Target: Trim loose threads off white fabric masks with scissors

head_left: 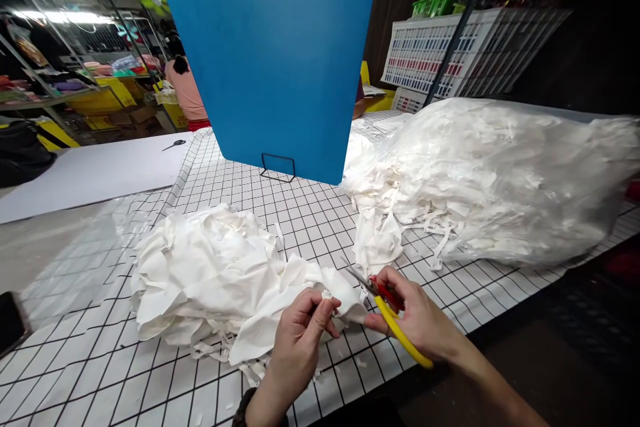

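Nearest the camera, the left hand [300,333] pinches an edge of a white fabric piece [280,320] between thumb and fingertips, closed tight on it at the near edge of the gridded table [100,373]. The right hand [415,317] is closed around yellow-handled scissors [387,313], blades slightly parted and pointing far-left at the cloth. The fabric looks light, limp and thin, likely to crumple and slide, so it is best pinched taut close to the blades. It trails from 1 loose pile [200,273] on the left; a bagged heap [500,180] lies far right, beside a blue board [275,53].
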{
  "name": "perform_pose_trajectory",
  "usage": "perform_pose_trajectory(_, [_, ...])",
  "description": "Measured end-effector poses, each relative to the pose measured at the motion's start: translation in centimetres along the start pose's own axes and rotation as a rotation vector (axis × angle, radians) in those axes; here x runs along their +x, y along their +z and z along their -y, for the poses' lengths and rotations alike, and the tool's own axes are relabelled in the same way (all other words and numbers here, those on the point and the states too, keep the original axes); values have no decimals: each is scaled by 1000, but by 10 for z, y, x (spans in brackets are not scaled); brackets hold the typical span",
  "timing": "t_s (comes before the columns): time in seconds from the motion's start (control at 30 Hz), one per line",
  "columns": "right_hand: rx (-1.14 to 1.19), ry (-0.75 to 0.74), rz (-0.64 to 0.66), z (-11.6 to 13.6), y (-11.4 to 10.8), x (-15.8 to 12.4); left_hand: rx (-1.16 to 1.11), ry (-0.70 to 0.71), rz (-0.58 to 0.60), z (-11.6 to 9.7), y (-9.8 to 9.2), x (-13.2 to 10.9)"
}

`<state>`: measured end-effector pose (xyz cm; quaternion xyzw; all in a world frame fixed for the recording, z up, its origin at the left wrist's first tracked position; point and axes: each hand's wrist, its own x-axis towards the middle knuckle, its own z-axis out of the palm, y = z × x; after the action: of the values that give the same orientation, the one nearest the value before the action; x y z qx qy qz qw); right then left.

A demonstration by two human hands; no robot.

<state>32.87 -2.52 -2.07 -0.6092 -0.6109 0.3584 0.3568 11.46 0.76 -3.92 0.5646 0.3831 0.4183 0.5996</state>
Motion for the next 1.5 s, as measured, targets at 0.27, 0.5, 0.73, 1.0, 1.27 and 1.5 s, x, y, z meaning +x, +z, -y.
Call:
perform_pose_trajectory(0.27, [-357,-33,72,20,-3,-14,127,62,50,-5,2,-4])
perform_pose_trajectory(0.5, [-383,-108,48,20,4,-9,150,78,90,-6,0,-4])
perform_pose_trajectory(0.73, [-391,-115,48,24,4,-10,174,97,98,-10,0,-5])
perform_pose_trajectory(1.0, [-448,-62,127,24,1,-8,201,94,146,-9,-1,-4])
perform_pose_trajectory(1.27, [-440,-49,139,24,2,-9,130,56,122,-12,-1,-4])
perform_pose_trajectory(1.5, [-481,-72,117,20,2,-11,124,41,153,-10,0,-5])
